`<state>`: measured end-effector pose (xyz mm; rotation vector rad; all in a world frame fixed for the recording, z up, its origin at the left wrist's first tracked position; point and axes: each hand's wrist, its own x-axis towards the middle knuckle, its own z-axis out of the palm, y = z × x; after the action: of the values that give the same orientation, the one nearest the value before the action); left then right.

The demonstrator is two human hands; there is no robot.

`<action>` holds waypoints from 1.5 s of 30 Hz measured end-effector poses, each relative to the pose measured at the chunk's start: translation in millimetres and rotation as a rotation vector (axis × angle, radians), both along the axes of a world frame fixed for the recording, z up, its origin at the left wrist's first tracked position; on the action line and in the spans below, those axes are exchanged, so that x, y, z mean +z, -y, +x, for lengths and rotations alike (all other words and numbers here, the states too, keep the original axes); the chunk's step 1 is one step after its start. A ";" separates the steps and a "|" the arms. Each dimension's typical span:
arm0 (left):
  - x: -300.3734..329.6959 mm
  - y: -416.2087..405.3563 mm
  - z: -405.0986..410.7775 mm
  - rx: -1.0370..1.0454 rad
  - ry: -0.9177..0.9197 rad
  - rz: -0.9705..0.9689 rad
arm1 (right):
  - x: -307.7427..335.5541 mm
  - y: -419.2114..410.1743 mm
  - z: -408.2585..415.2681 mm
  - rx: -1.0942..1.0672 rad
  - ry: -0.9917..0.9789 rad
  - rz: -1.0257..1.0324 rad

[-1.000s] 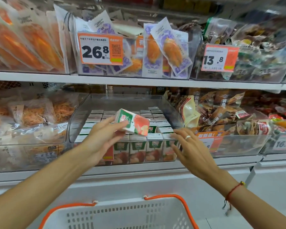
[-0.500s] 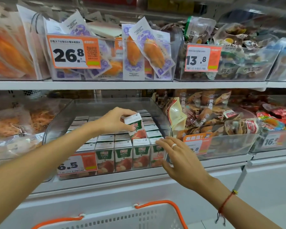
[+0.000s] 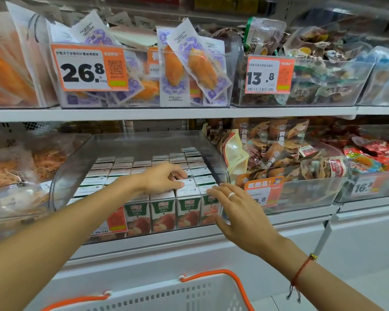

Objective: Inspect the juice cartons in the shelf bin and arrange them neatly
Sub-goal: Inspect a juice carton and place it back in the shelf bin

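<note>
A clear shelf bin (image 3: 76, 167) on the lower shelf holds rows of small green-and-white juice cartons (image 3: 162, 212) with apple pictures, standing upright and packed close. My left hand (image 3: 160, 178) reaches into the bin over the second row. Its fingers and thumb are curled round the top of one juice carton (image 3: 188, 182), which stands upright in its row. My right hand (image 3: 238, 212) lies flat at the bin's front right corner, straight fingers touching the top of the front right carton (image 3: 209, 207).
A white basket with orange handles (image 3: 166, 295) hangs below my arms. Clear bins of snack packets (image 3: 290, 167) flank the juice bin. The upper shelf (image 3: 189, 112) carries more bins, with price tags (image 3: 88, 68) on their fronts.
My left hand turned the lifted carton upright and lowered it into the second row. My right hand stayed at the bin's front right corner, fingers shifting onto the front carton.
</note>
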<state>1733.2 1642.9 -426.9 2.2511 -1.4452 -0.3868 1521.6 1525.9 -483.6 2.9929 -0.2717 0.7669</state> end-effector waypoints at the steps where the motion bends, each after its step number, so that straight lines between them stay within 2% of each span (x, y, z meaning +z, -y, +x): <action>1: -1.7 -0.6 0.2 -0.012 0.018 -0.014 | 0.1 0.3 0.5 0.009 0.002 0.003; 9: -5.9 0.8 2.6 0.012 0.125 -0.007 | 7.0 -0.5 -1.5 0.011 0.005 -0.004; 12: -4.9 0.6 3.6 0.005 0.135 0.004 | 11.7 1.4 -2.7 -0.053 0.150 -0.011; 15: -4.4 -0.9 3.5 -0.017 0.128 0.003 | 12.1 3.4 -4.2 -0.099 0.267 0.108; 19: 2.4 -1.5 8.8 -0.027 0.060 -0.045 | 6.9 5.6 -4.7 -0.120 0.264 0.083; 21: 4.8 1.1 14.6 0.017 0.098 -0.055 | 4.7 4.8 -3.7 -0.131 0.240 0.065; 25: 6.4 13.2 23.0 0.058 0.284 0.131 | 0.2 5.8 -1.7 -0.155 0.190 0.019; 34: 20.5 35.9 29.2 0.000 0.447 0.370 | -2.6 8.0 1.8 -0.180 0.173 -0.019; 39: 15.9 35.5 29.7 0.027 0.454 0.369 | -3.0 8.6 1.7 -0.182 0.157 -0.031; 41: 16.5 33.1 30.7 0.023 0.396 0.368 | -2.9 9.9 1.5 -0.182 0.159 -0.033; 45: 24.5 21.4 23.2 0.076 0.232 0.143 | -3.0 10.8 1.9 -0.183 0.169 -0.029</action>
<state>1756.3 1621.6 -402.4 2.5268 -1.4791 -0.2166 1523.5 1515.1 -486.6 2.8286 -0.5269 0.9930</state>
